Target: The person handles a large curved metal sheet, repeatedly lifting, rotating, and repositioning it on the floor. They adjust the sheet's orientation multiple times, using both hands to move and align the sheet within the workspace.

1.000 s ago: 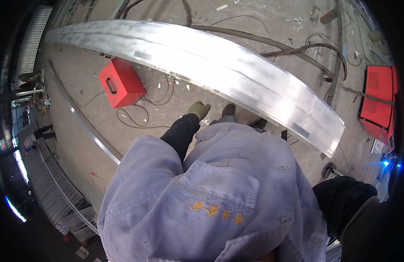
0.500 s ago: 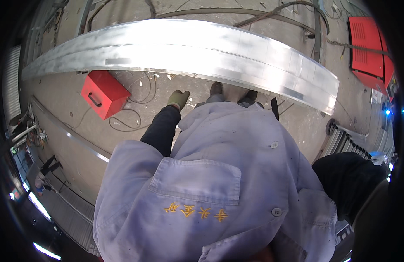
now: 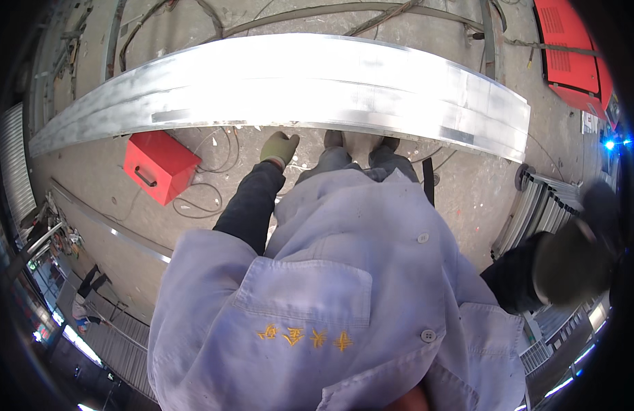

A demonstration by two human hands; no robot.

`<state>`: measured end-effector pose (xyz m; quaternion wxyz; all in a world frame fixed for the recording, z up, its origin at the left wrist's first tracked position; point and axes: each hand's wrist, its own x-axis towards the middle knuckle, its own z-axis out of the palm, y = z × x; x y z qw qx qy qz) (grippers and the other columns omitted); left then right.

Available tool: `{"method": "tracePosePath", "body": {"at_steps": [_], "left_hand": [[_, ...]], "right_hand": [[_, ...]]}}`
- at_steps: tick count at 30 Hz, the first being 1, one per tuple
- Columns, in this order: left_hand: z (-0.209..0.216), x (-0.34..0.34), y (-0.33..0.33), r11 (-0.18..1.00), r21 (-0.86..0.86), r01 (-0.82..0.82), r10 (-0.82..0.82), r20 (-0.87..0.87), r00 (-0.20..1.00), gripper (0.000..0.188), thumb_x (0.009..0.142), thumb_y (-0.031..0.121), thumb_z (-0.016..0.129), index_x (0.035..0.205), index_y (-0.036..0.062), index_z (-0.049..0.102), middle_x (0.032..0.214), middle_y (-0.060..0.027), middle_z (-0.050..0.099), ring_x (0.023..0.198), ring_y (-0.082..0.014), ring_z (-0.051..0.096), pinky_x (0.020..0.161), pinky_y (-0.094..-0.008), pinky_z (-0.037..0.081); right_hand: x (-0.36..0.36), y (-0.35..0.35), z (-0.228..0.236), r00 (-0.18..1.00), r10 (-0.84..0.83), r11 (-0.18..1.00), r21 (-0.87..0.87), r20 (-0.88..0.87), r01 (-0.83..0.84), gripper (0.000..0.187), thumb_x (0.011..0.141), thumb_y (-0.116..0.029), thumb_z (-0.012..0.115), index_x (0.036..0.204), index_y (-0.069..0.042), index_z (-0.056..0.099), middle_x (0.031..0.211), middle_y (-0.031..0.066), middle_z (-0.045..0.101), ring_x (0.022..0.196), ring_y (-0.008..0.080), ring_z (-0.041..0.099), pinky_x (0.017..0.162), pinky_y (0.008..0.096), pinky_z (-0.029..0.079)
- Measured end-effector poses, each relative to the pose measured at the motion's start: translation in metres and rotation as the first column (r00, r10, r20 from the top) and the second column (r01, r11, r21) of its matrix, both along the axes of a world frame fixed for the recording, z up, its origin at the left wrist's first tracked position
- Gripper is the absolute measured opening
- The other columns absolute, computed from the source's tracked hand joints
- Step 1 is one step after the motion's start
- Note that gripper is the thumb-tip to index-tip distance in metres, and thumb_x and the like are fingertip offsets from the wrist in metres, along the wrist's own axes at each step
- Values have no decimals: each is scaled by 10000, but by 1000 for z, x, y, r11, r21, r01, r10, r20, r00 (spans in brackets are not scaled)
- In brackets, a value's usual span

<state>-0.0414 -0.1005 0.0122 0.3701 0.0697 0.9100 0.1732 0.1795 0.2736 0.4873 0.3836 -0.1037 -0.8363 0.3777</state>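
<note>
**Long metal panel (image 3: 303, 82) in front of you**

The bright silver sheet stretches across the upper view, its near edge passing over the toes of your shoes (image 3: 334, 139). Your left grip (image 3: 279, 148), green-gloved, is just beside that edge, fingers folded together; whether it touches the metal cannot be told. Your right grip (image 3: 572, 270), gloved and blurred, is at the far right; whether its fingers are apart or together cannot be told. To your left, a red box (image 3: 167, 156) rests on the floor (image 3: 468, 198).
</note>
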Motion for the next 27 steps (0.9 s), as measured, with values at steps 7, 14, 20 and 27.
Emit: {"method": "tracePosePath", "body": {"at_steps": [7,14,20,27], "left_hand": [[11,-33,69,970,-234,60,-70,-34,997,604,901,585,691,1144,39,775,1135,-222,775,1079,-394,738,956,-492,562],[-9,-53,101,943,-322,84,-63,75,995,782,846,703,737,1248,33,751,1229,-169,775,1188,-332,727,1028,-443,556],[-11,-55,114,912,-399,92,-57,99,993,811,826,723,763,1278,49,733,1250,-157,770,1183,-322,732,1002,-445,574],[-15,-60,120,911,-401,98,-52,124,991,773,831,663,808,1306,58,728,1257,-152,771,1197,-319,727,1017,-441,568]], "right_hand": [[-56,-23,-230,862,241,653,-732,446,196,129,1007,-44,683,1127,-1,703,943,2,679,823,65,596,731,222,484],[-86,-46,-384,727,409,450,-815,551,365,144,1007,-120,706,1100,-10,706,900,23,698,786,80,629,688,243,498],[-119,-61,-455,751,361,278,-833,553,479,144,986,-153,743,1072,-42,714,920,36,732,782,114,673,692,265,534],[-124,-67,-517,651,360,457,-735,668,502,195,947,-193,749,1067,-42,775,894,7,745,810,111,684,735,270,535]]}}
